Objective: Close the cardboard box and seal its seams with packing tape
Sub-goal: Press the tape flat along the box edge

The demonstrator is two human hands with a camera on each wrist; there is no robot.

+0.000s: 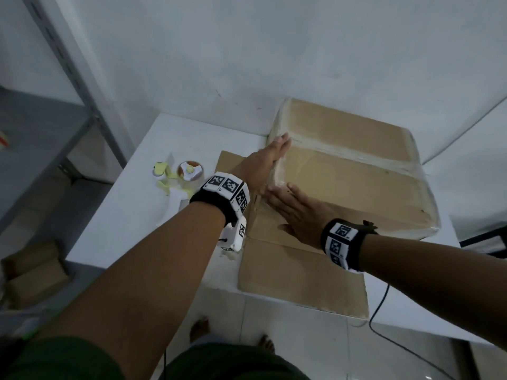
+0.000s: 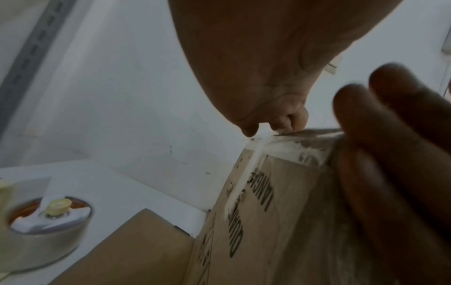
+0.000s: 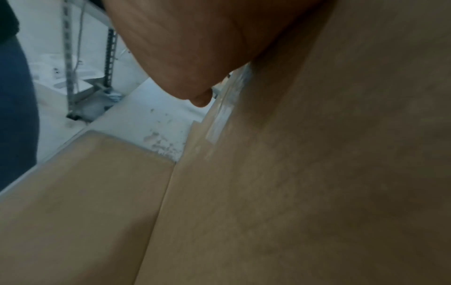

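Cardboard fills the right of the frame as we press both hands against a closed cardboard box (image 1: 354, 171) standing on a white table (image 1: 131, 215) pushed against a white wall (image 1: 247, 50). Our left hand (image 1: 263, 163) lies flat, fingers straight and together, along the box's upper left edge where the centre seam ends; our right hand (image 1: 299, 212) spreads open on the near side face just below the top corner, fingertips touching the taped edge. Neither hand holds anything.

The box sits on a flat cardboard sheet (image 1: 299, 278) that overhangs the table's near edge. Left of the box, the table has bare surface up to a tape dispenser (image 1: 189, 174) with a clear roll and pale yellow parts, near our left wrist but apart from it. A grey metal rack (image 1: 68, 86) stands beyond the table's left edge, and a black cable (image 1: 384, 305) hangs off the near right side.

Clear packing tape (image 1: 348, 154) runs along the top centre seam and wraps the box's side edges, wrinkled and whitish in places. In the left wrist view, a strip of it turns down over the corner onto the side face, which carries black printed lettering too blurred to read. The brown flaps lie flat and shut.
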